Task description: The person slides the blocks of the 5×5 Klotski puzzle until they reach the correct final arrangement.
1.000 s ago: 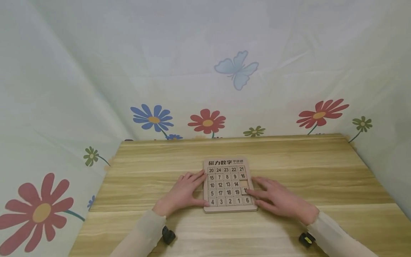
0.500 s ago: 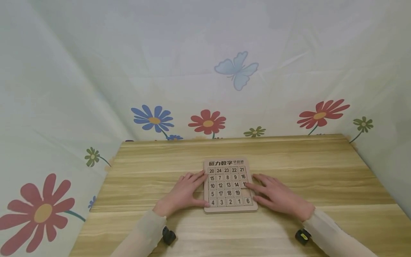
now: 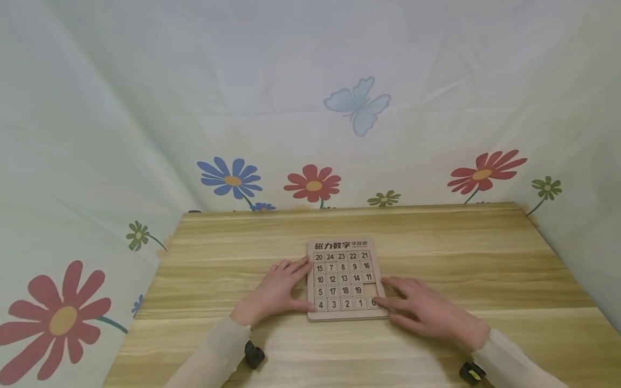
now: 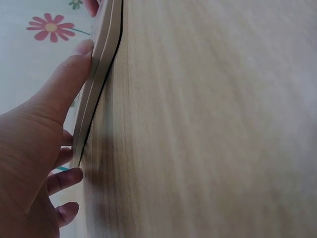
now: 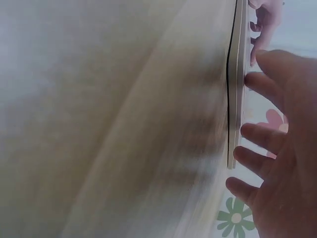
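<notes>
Resting the left hand (image 3: 275,293) against the left rim of a wooden number puzzle (image 3: 346,316), flat near the middle of the counter (image 3: 346,353), with thumb by the near left corner and fingers spread. Touching tile 6 (image 3: 371,305), at the near right corner of the grid, with the outstretched index finger of the right hand (image 3: 422,307). Showing a bare slot (image 3: 370,291) between tile 6 and tile 11 (image 3: 368,277), right of tile 19 (image 3: 358,291). Facing flowered cloth (image 3: 271,108) beyond the far edge.

R hand (image 3: 427,308) moved dn — off tile 11 (image 3: 368,277) (slid up), now on tile 6 (image 3: 371,304)
</notes>
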Demonstrator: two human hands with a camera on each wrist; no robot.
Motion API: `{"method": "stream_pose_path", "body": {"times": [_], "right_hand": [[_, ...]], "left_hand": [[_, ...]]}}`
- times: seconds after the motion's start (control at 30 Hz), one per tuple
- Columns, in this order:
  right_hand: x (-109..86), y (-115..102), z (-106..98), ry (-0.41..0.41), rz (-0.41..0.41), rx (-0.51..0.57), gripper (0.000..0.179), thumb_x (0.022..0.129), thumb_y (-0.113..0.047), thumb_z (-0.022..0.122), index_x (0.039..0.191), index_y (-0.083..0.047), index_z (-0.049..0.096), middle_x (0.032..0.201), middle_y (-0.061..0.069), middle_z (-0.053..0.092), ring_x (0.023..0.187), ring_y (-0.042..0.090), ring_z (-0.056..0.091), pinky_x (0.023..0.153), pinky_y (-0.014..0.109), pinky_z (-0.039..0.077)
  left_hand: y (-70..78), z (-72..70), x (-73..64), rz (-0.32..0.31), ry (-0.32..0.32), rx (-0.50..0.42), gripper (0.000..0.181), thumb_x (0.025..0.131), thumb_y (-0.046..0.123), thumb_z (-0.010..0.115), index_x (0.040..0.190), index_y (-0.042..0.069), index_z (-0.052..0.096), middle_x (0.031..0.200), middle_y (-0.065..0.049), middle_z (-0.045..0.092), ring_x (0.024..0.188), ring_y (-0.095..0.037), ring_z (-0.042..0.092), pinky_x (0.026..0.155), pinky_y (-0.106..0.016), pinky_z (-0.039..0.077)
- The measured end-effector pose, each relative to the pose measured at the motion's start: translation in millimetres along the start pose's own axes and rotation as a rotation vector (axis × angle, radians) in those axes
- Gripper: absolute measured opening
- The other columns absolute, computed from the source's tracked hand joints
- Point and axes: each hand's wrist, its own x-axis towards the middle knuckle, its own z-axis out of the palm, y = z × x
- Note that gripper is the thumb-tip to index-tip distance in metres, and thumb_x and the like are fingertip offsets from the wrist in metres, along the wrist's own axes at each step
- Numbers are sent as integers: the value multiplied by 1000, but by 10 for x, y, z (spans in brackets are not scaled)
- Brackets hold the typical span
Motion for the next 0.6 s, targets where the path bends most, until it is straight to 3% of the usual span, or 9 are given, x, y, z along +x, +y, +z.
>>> {"method": "stream_pose_path", "body": {"times": [0.6], "right_hand": [[81,73,47,11,75,21,52,102,-39,66,151,-27,57,159,25,43,142,44,46,112,65,40]], "left_hand": [[4,-17,0,8,0,1,112,78,75,75,163,12,36,171,-6,30,143,-29,40,119,-58,31]]}}
